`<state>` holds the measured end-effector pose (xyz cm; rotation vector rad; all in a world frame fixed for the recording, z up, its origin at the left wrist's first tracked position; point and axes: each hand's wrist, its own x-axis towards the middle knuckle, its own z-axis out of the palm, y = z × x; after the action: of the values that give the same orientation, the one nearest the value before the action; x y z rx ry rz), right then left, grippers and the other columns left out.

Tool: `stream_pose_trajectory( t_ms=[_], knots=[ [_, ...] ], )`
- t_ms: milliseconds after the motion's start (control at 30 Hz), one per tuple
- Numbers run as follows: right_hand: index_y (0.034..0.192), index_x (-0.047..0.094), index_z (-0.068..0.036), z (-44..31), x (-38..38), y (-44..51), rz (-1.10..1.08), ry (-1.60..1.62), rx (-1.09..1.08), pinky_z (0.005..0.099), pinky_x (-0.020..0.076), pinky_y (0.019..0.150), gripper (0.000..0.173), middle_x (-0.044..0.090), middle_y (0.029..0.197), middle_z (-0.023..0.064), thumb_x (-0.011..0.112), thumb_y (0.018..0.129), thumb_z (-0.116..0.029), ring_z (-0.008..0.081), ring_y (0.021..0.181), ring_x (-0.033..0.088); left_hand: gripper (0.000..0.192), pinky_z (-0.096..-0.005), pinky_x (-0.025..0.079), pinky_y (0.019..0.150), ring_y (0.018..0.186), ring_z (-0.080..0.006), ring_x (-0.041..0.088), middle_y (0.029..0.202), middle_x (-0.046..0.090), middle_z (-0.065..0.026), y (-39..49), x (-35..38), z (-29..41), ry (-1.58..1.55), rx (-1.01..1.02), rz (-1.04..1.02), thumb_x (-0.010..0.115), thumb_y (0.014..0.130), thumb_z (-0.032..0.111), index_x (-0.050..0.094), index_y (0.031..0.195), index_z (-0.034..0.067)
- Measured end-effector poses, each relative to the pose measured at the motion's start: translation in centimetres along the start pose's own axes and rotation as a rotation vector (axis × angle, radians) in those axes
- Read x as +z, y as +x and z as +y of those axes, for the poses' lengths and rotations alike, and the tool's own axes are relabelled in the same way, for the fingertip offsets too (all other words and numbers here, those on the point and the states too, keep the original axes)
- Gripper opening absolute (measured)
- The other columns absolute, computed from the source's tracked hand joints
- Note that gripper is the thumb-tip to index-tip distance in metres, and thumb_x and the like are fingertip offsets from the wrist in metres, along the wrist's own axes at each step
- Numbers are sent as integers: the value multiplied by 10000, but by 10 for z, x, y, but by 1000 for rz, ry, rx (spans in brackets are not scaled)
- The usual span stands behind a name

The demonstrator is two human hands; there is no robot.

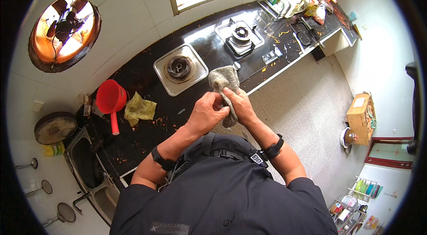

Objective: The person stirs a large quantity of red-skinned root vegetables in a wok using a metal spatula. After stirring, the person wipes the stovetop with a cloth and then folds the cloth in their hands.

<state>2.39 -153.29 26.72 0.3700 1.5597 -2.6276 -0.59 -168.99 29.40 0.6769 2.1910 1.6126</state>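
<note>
A grey cloth (224,78) hangs bunched between my two hands, over the front edge of the black gas cooktop. My right hand (237,103) grips its side with the thumb on top. My left hand (208,110) pinches the cloth's edge, fingers curled. Behind the hands, the left burner (179,68) sits in its square steel tray without a pot support. Farther right, another burner (241,33) has a metal pot support around it. A small white object (236,65) lies just beyond the cloth.
A red plastic dipper (110,96) and a yellow cloth (140,109) lie on the counter at left. Beyond them are a wok (55,127) and a steel sink (106,198). A wire rack (274,3) with bottles stands at back right; a cardboard box (358,118) is on the floor.
</note>
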Motion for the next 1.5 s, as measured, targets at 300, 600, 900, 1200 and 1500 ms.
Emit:
stream_pose_trajectory(
  t_ms=[300, 600, 900, 1200, 1500],
  knots=[
    [1150, 603, -9, -2, -8, 1, -26, -158, -54, 261, 490, 824, 258, 648, 1037, 34, 570, 916, -113, 103, 913, 596, 279, -345, 512, 669, 761, -266, 604, 975, 572, -138, 0, 4, -13, 115, 244, 141, 726, 763, 103, 614, 993, -7],
    [1095, 620, 4, 5, -5, -3, 45, -11, -5, 277, 522, 751, 231, 672, 954, 59, 563, 888, -80, 138, 811, 642, 303, -333, 503, 670, 745, -236, 579, 903, 525, -120, 0, -6, -1, 120, 124, -32, 756, 744, 135, 623, 982, 3],
    [1136, 604, 13, -7, -14, -8, 57, 148, 151, 299, 544, 751, 299, 670, 985, 79, 636, 903, -172, 157, 820, 653, 318, -227, 502, 769, 870, -94, 596, 974, 621, -24, -1, -17, -9, -727, -218, -157, 695, 844, 35, 581, 1140, 57],
    [1169, 569, -24, -23, 16, -17, 47, -280, -88, 302, 516, 831, 294, 650, 1099, 65, 623, 936, -195, 154, 948, 624, 290, -344, 536, 875, 981, -175, 635, 1113, 633, -76, 3, -22, -26, -1250, -325, -212, 608, 940, 86, 562, 1219, 22],
    [1146, 562, 15, -19, 33, -2, 215, -609, -395, 348, 516, 736, 284, 665, 861, 152, 585, 942, -180, 255, 798, 661, 298, -370, 528, 915, 982, -184, 643, 1115, 647, -88, -2, -6, -33, -1241, -231, -151, 602, 947, 100, 577, 1235, 27]
  ],
)
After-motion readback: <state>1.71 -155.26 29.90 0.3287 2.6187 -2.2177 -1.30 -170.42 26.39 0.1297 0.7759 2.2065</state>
